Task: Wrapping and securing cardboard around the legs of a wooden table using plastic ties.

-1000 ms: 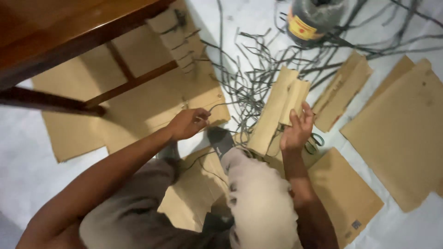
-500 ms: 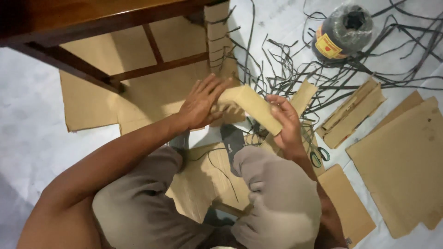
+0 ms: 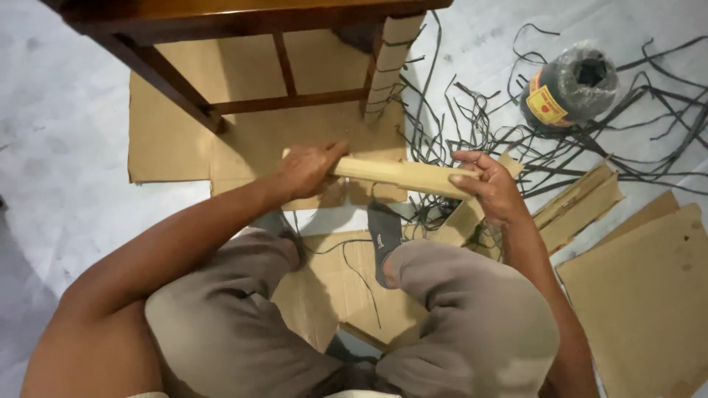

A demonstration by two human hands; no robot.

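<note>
Seated on floor, person grips folded cardboard strip (image 3: 402, 175) level at both ends: left hand (image 3: 308, 168) clasping one, right hand (image 3: 490, 188) other. Strip hovers before wrapped table leg (image 3: 389, 63); cord scraps (image 3: 472, 125), spool (image 3: 571, 88) beyond.

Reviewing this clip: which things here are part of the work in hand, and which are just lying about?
In hand:
- folded cardboard strip, held at either end by the left hand and right hand
- table leg wrapped in cardboard, tied with dark strapping

Lying about:
- spool of dark strapping
- loose strap offcuts
- flat cardboard sheets
- folded cardboard pieces
</note>
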